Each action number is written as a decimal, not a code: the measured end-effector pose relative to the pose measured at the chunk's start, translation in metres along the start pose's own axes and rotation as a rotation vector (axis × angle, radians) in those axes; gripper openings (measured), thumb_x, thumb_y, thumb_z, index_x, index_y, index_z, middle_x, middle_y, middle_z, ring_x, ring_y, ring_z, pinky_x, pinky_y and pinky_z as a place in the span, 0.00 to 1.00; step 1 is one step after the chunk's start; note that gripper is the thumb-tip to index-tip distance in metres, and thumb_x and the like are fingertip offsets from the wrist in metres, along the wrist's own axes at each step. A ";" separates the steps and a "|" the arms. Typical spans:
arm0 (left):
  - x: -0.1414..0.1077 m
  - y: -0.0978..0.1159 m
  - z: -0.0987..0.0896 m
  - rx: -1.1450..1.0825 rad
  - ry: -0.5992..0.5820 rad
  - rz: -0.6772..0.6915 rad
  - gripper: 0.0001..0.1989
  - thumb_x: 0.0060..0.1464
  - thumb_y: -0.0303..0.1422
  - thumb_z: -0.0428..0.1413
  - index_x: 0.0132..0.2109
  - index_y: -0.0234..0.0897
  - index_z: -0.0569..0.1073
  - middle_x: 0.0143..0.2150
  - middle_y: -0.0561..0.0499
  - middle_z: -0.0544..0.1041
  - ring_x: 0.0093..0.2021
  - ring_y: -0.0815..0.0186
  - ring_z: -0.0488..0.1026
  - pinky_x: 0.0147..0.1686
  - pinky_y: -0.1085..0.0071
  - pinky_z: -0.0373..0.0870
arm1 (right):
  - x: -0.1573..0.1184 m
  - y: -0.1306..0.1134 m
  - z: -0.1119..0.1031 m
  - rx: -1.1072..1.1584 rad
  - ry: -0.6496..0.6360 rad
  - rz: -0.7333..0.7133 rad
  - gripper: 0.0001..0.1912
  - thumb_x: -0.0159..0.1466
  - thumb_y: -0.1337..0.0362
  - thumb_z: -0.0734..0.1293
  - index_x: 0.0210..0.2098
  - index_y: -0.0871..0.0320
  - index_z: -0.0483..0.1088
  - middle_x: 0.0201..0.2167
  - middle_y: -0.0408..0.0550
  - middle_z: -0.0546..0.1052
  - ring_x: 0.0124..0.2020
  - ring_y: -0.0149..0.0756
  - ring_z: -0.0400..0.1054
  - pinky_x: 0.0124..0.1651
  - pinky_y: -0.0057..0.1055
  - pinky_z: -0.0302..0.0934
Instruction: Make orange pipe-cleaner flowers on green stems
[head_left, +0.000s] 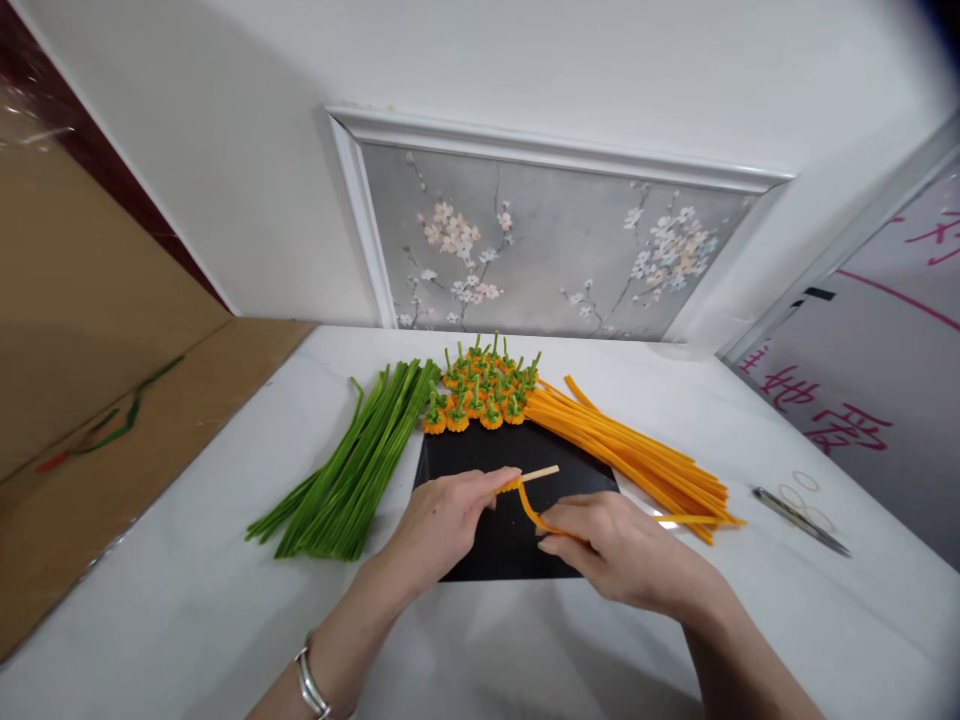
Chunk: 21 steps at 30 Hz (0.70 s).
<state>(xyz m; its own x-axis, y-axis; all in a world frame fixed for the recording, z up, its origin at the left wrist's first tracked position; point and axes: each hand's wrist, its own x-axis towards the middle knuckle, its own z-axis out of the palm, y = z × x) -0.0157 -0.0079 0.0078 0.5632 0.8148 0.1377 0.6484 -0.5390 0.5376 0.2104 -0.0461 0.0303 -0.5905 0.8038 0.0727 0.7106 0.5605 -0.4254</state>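
My left hand (444, 520) pinches a thin wooden stick (541, 473) with orange pipe cleaner coiled round it near the fingertips. From the coil, the orange strand (531, 510) curves down to my right hand (619, 545), closed on it, and its free end sticks out to the right. Both hands are over a black mat (495, 545). Behind the mat stand several small orange pieces with green stems (487, 385). Green pipe cleaners (352, 470) lie in a bundle at the left, and orange pipe cleaners (637, 450) at the right.
Tweezers (802, 522) and thin rings (806, 481) lie on the white table (847, 620) at the right. Brown cardboard (150, 430), with a green and red piece on it, is at the left. A framed floral panel (547, 240) is behind the table.
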 end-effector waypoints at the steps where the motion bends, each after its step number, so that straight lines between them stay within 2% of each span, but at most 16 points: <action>1: 0.000 0.000 0.001 0.005 -0.010 0.007 0.27 0.57 0.20 0.44 0.58 0.49 0.69 0.36 0.55 0.78 0.36 0.68 0.75 0.38 0.75 0.68 | 0.000 -0.001 -0.002 0.005 0.031 0.001 0.11 0.68 0.65 0.60 0.30 0.57 0.68 0.27 0.43 0.72 0.27 0.30 0.65 0.30 0.28 0.52; 6: -0.001 0.002 0.001 -0.020 -0.071 0.052 0.29 0.54 0.18 0.46 0.57 0.50 0.71 0.38 0.55 0.79 0.37 0.68 0.75 0.38 0.76 0.67 | 0.003 0.004 -0.005 0.081 0.228 -0.003 0.11 0.69 0.65 0.58 0.36 0.56 0.70 0.30 0.45 0.73 0.29 0.31 0.68 0.33 0.27 0.58; 10: -0.002 0.007 -0.001 -0.017 -0.125 0.078 0.27 0.57 0.20 0.47 0.58 0.53 0.69 0.38 0.56 0.79 0.35 0.68 0.75 0.34 0.76 0.65 | 0.007 0.015 -0.002 0.148 0.381 -0.003 0.09 0.69 0.64 0.60 0.37 0.55 0.72 0.33 0.46 0.74 0.31 0.32 0.69 0.36 0.28 0.62; 13: -0.002 0.007 -0.002 -0.040 -0.132 0.112 0.26 0.58 0.21 0.47 0.58 0.53 0.69 0.37 0.56 0.79 0.35 0.69 0.74 0.33 0.77 0.65 | 0.010 0.024 0.000 0.174 0.448 0.009 0.08 0.67 0.63 0.62 0.37 0.55 0.73 0.35 0.47 0.76 0.34 0.33 0.70 0.39 0.29 0.64; 17: -0.002 0.008 -0.001 -0.114 -0.136 0.147 0.24 0.59 0.22 0.48 0.57 0.53 0.70 0.36 0.56 0.79 0.35 0.69 0.74 0.36 0.76 0.66 | 0.012 0.034 0.002 0.184 0.429 0.071 0.08 0.67 0.63 0.63 0.36 0.55 0.75 0.34 0.46 0.76 0.34 0.32 0.70 0.39 0.28 0.64; 21: -0.002 0.011 -0.002 -0.233 -0.119 0.145 0.22 0.61 0.24 0.48 0.58 0.50 0.70 0.40 0.54 0.81 0.37 0.70 0.75 0.39 0.76 0.67 | 0.012 0.035 0.003 0.143 0.300 0.107 0.11 0.67 0.61 0.62 0.34 0.55 0.75 0.29 0.44 0.74 0.28 0.30 0.68 0.33 0.26 0.60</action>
<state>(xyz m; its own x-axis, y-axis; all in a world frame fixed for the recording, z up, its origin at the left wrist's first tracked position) -0.0108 -0.0152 0.0151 0.7064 0.6947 0.1356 0.4296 -0.5730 0.6979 0.2275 -0.0172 0.0137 -0.3619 0.8910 0.2743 0.6890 0.4538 -0.5651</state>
